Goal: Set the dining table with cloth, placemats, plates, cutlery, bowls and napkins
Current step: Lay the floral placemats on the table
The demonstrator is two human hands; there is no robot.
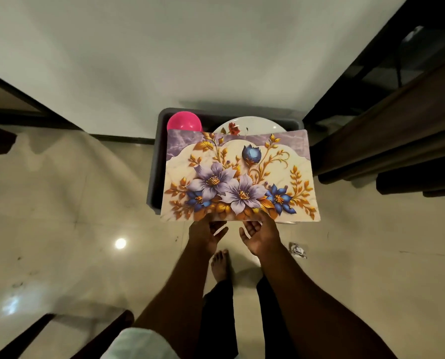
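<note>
Holding placemat (239, 177) at frame centre over grey bin (156, 161); long axis runs left-right. We note both hands at its near edge: left hand (207, 235) and right hand (261, 235) pinching the edge, remaining fingers loosely spread. Right hand marginally nearer mat middle.

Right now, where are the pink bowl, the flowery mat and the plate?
Pink bowl (184, 122): head view, on its rounded side above the mat.
Mat (239, 177): head view, on its printed middle.
Plate (252, 124): head view, on the white rim showing above the mat.
</note>
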